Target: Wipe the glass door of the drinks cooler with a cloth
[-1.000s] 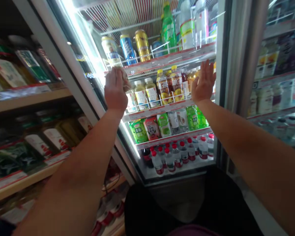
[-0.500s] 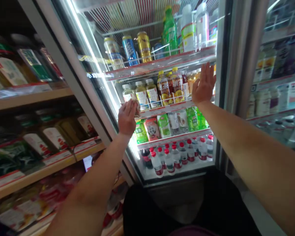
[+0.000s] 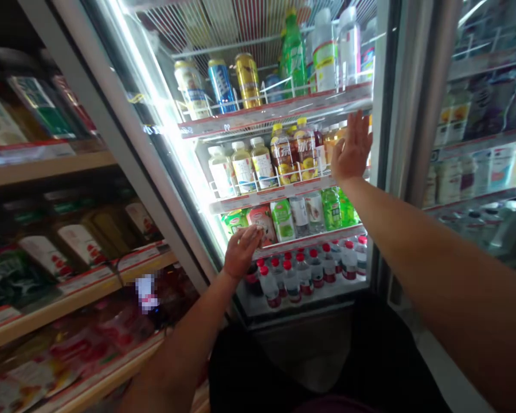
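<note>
My left hand (image 3: 241, 252) is closed over a small, crumpled pale cloth (image 3: 258, 230), mostly hidden under the fingers. It rests against the glass door (image 3: 258, 315) of a lit drinks cooler, in front of the lower shelf with a pink carton (image 3: 262, 219) and a green carton (image 3: 282, 219). My right hand (image 3: 351, 148) lies flat and open on the glass at the right, fingers spread upward. Behind the pane, between the two hands, stand yellow-capped bottles of tea (image 3: 306, 150).
Cans (image 3: 247, 80) and a green bottle (image 3: 294, 57) stand on the upper cooler shelf, and red-capped water bottles (image 3: 291, 281) at the bottom. Wooden shelves (image 3: 47, 166) with bottles flank the left. A metal door frame (image 3: 421, 103) and another cooler are at the right.
My left hand has slid down and slightly right across the glass with the cloth. My right hand stays at the same place on the pane; the view has shifted a little.
</note>
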The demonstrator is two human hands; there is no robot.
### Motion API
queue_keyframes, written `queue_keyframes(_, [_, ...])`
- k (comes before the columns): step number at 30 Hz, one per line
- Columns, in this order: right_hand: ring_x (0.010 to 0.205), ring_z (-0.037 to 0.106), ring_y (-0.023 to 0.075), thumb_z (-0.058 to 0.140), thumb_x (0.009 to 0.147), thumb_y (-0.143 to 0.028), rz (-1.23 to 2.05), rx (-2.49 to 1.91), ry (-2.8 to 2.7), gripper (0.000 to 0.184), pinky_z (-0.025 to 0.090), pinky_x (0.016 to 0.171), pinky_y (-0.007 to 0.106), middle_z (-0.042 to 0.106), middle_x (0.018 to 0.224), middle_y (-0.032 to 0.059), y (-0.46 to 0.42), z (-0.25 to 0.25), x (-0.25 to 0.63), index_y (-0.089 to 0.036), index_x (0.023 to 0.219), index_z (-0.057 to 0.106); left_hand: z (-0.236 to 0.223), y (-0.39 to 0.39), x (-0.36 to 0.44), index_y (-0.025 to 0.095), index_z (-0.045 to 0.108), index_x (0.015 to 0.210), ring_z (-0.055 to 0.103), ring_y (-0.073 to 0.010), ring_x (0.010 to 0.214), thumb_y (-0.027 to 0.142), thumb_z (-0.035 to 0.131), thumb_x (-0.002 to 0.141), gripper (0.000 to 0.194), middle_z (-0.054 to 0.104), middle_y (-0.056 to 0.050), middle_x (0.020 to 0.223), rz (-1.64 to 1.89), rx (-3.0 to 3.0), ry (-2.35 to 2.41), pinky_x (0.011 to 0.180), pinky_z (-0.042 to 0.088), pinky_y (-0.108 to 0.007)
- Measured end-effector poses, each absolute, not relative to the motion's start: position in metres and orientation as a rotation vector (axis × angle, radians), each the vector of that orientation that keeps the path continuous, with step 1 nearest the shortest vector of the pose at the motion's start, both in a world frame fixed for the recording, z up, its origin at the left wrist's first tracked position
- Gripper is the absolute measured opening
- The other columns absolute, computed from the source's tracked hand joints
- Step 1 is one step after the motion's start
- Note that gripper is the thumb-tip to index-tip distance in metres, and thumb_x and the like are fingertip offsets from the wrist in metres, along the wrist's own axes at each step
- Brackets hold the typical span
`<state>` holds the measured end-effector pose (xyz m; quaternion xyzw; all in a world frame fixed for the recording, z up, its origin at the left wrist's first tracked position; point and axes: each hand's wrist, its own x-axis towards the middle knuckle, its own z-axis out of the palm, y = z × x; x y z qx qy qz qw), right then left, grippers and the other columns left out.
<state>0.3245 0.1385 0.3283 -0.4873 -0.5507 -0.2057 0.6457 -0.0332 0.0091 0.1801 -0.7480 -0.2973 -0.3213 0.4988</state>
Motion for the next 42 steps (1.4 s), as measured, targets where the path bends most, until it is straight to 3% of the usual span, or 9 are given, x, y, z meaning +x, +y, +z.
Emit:
queue_keyframes(12, [0.160, 0.017, 0.0231, 0.029, 0.092, -0.021, -0.476, -1.132, -1.245, 0.071, 0.016, 0.130, 0.052, 0.026, 0.170, 0.0077, 0.137, 0.329, 0.324, -0.012, 0.162, 0.031, 0.120, 0.003, -0.038, 0.028, 0.055, 0.146, 0.065, -0.0242, 0.125, 0.015, 0.057, 0.101, 0.047, 0.069, -0.010, 0.133, -0.670, -1.947, -0.819, 0.108, 0.053, -0.044])
queue_keyframes(24, [0.159, 0.019, 0.0238, 0.029, 0.092, -0.023, -0.512, -1.132, -1.227, 0.071, 0.018, 0.130, 0.048, 0.028, 0.169, 0.0079, 0.140, 0.328, 0.323, -0.010, 0.161, 0.033, 0.056, -0.012, -0.043, 0.027, 0.063, 0.140, 0.062, -0.0198, 0.123, 0.014, 0.051, 0.101, 0.042, 0.069, -0.004, 0.136, -0.361, -2.073, -0.793, 0.108, 0.051, -0.034])
queue_keyframes(29, [0.159, 0.020, 0.0245, 0.031, 0.090, -0.021, -0.520, -1.144, -1.224, 0.072, 0.019, 0.130, 0.049, 0.029, 0.168, 0.0093, 0.139, 0.328, 0.323, -0.008, 0.160, 0.034, 0.044, -0.012, -0.040, 0.027, 0.062, 0.140, 0.062, -0.0194, 0.123, 0.017, 0.054, 0.101, 0.041, 0.069, -0.004, 0.136, -0.300, -2.138, -0.792, 0.106, 0.052, -0.033])
queue_keyframes(35, [0.160, 0.015, 0.0219, 0.028, 0.093, -0.020, -0.480, -1.119, -1.235, 0.070, 0.017, 0.129, 0.052, 0.025, 0.170, 0.0070, 0.135, 0.328, 0.322, -0.015, 0.163, 0.029, 0.034, -0.007, -0.035, 0.027, 0.066, 0.135, 0.063, -0.0207, 0.121, 0.022, 0.062, 0.099, 0.037, 0.068, -0.003, 0.137, -0.237, -2.238, -0.773, 0.106, 0.054, -0.036])
queue_keyframes(42, [0.159, 0.016, 0.0234, 0.026, 0.096, -0.020, -0.467, -1.113, -1.235, 0.068, 0.016, 0.129, 0.051, 0.023, 0.170, 0.0086, 0.131, 0.328, 0.321, -0.012, 0.162, 0.030, 0.034, 0.002, -0.020, 0.026, 0.065, 0.135, 0.061, -0.0215, 0.124, 0.024, 0.064, 0.098, 0.037, 0.066, -0.005, 0.141, -0.080, -2.363, -0.779, 0.103, 0.054, -0.035])
